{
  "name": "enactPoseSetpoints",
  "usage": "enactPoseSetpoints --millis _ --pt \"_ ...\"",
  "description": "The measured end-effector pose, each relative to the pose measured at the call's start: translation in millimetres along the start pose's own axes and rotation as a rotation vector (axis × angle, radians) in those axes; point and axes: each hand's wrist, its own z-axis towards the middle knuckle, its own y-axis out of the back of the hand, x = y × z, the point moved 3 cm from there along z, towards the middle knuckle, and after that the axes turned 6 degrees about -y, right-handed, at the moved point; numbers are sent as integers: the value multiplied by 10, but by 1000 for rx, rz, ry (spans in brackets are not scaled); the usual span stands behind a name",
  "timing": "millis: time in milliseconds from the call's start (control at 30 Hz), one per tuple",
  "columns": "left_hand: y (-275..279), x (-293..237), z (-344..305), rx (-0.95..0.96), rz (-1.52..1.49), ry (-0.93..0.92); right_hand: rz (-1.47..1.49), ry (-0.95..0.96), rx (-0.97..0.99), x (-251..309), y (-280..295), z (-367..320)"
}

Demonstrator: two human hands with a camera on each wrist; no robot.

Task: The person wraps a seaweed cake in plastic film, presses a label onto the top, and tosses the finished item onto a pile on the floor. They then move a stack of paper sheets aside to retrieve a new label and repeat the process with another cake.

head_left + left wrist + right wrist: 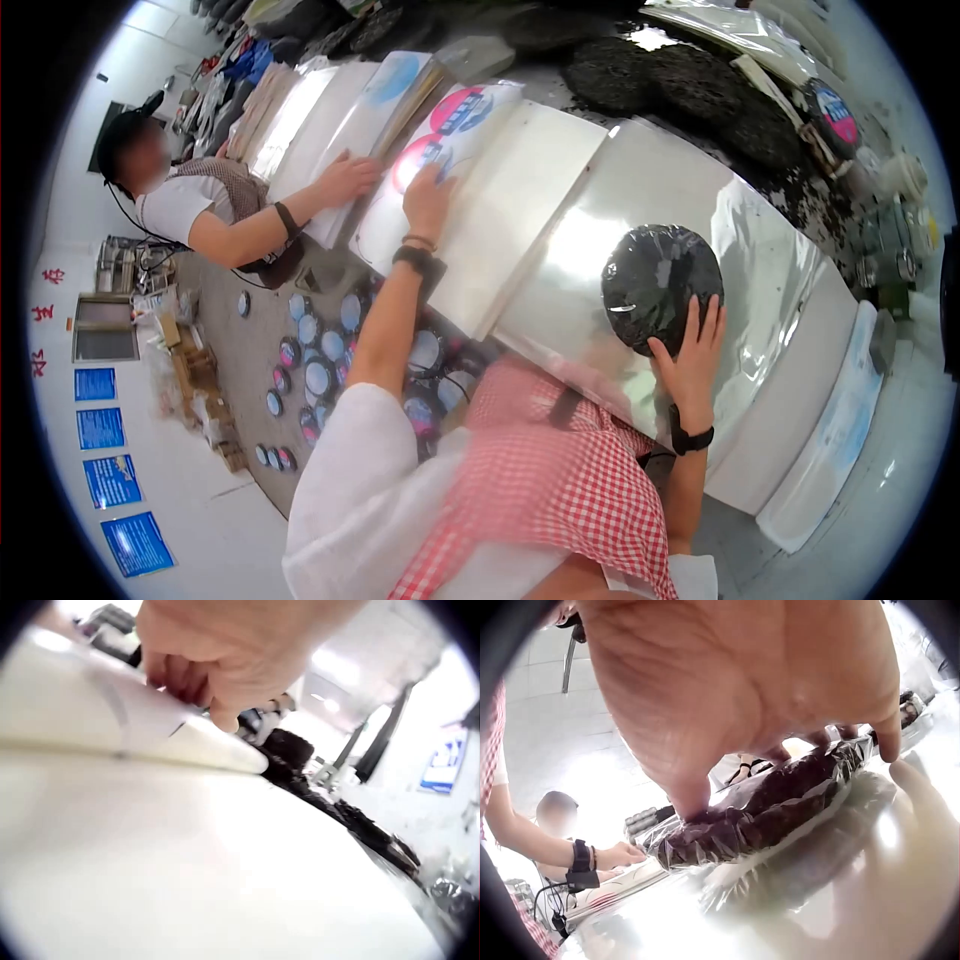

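Note:
A dark round cake of what looks like dried seaweed (650, 265), wrapped in clear plastic, lies on a shiny silvery surface (570, 290). My right hand (695, 365) rests on its near right edge, thumb and fingers spread. In the right wrist view the thumb presses the crinkled wrap of the seaweed cake (780, 806). My left hand (428, 205) reaches to a stack of white plastic bags (385, 225) printed in pink and blue. In the left wrist view, curled fingers and thumb of the left hand (232, 652) pinch at the top of this stack.
Beside the printed bags lies a pale flat stack (525, 170). Several dark round cakes (650, 85) are heaped along the far side. Another person (200, 205) works at the left over more bags. Below on the floor stand several printed round packs (318, 375).

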Motion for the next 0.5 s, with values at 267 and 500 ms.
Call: enactPoseSetpoints --millis 267,500 --pt "-126 262 -78 122 74 29 -9 -22 46 41 -60 11" --pt "45 1330 440 305 -296 21 99 -34 -1 1 -18 55"
